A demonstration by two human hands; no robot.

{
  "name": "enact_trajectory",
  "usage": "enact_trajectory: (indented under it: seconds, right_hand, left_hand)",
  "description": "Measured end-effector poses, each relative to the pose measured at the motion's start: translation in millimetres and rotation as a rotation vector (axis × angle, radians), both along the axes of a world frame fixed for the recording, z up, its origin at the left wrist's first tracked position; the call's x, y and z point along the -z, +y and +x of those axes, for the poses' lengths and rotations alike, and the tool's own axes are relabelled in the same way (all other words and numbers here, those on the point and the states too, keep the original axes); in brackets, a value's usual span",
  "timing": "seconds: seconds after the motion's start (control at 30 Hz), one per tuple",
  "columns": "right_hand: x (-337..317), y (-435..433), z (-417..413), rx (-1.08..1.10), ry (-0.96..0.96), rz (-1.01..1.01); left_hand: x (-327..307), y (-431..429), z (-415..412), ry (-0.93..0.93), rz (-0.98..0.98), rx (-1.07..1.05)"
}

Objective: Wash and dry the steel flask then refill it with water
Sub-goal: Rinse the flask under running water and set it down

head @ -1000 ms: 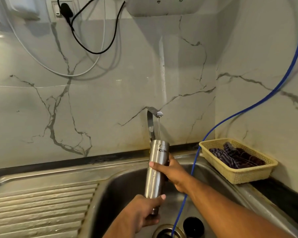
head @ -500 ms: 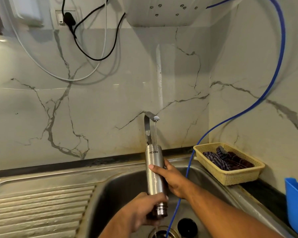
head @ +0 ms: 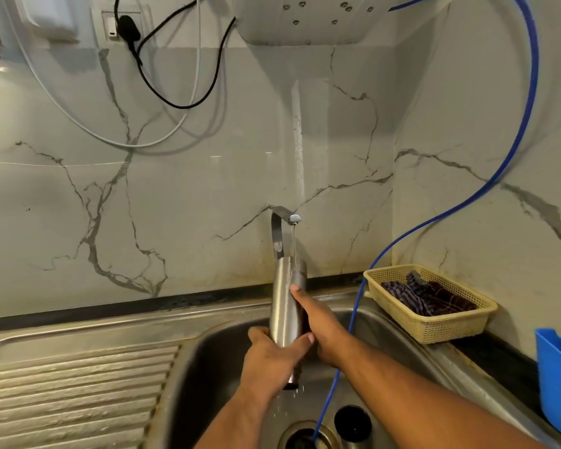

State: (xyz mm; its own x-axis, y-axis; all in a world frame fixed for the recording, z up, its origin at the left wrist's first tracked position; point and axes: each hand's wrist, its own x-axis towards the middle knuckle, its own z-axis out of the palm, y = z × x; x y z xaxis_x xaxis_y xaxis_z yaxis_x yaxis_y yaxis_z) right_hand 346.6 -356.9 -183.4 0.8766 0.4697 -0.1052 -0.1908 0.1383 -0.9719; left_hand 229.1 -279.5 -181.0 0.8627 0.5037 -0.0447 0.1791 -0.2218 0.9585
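The steel flask (head: pixel 284 306) is upside down over the sink (head: pixel 214 361), its base just under the tap (head: pixel 282 222). A thin stream of water runs from the tap onto the base. My left hand (head: pixel 271 361) grips the flask's lower part near the mouth, and water drips from there. My right hand (head: pixel 318 322) wraps the flask's middle from the right side. A black round cap (head: pixel 352 422) lies in the sink beside the drain (head: pixel 305 437).
A blue hose (head: pixel 467 202) runs from the wall unit above down into the drain. A yellow basket (head: pixel 434 328) with a dark checked cloth sits on the right counter. A blue tub (head: pixel 557 384) stands at the far right. The ribbed drainboard (head: pixel 72 390) lies left.
The logo has turned out of sight as the flask rotated in my hands. My left hand has slid higher up the flask, and my right hand has shifted along it.
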Motion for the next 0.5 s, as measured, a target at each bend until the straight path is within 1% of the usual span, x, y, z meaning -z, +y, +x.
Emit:
enact_trajectory:
  seconds: [0.07, 0.1, 0.13, 0.2, 0.33, 0.37, 0.4, 0.43, 0.47, 0.5]
  right_hand:
    - [-3.9, 2.5, -1.1, 0.026, -0.025, 0.009]
    - [-4.1, 4.3, 0.3, 0.039, -0.035, 0.012]
    - [-4.8, 5.3, 1.3, 0.045, -0.038, 0.015]
    - [-8.6, 3.8, 0.6, 0.027, 0.006, 0.035]
    - [-12.7, -3.1, 1.1, -0.048, 0.142, 0.130]
    - [-12.7, -2.7, 1.3, -0.052, 0.143, 0.142]
    - [-13.2, -2.3, 0.8, -0.053, 0.143, 0.147]
    - [-13.2, -0.9, 1.5, -0.046, 0.138, 0.144]
    - [-14.8, 0.7, -0.2, -0.034, 0.135, 0.141]
    - [-16.8, 2.1, -1.8, -0.009, 0.116, 0.128]
  left_hand:
    - [2.1, 2.9, -1.1, -0.013, 0.158, 0.012]
    - [4.0, 4.8, 0.3, -0.027, 0.179, 0.032]
    - [4.9, 5.9, 1.4, -0.037, 0.156, 0.052]
    - [0.3, 4.0, 0.2, -0.043, 0.009, 0.094]
    - [-8.2, 0.0, -3.5, -0.060, -0.417, 0.253]
    - [-9.0, -0.2, -3.9, -0.076, -0.463, 0.286]
    - [-8.6, -0.4, -3.6, -0.098, -0.458, 0.293]
    - [-7.2, -1.3, -2.8, -0.121, -0.410, 0.267]
    - [-4.4, -1.0, 0.1, -0.133, -0.305, 0.214]
    - [-1.2, 0.0, 3.0, -0.133, -0.155, 0.151]
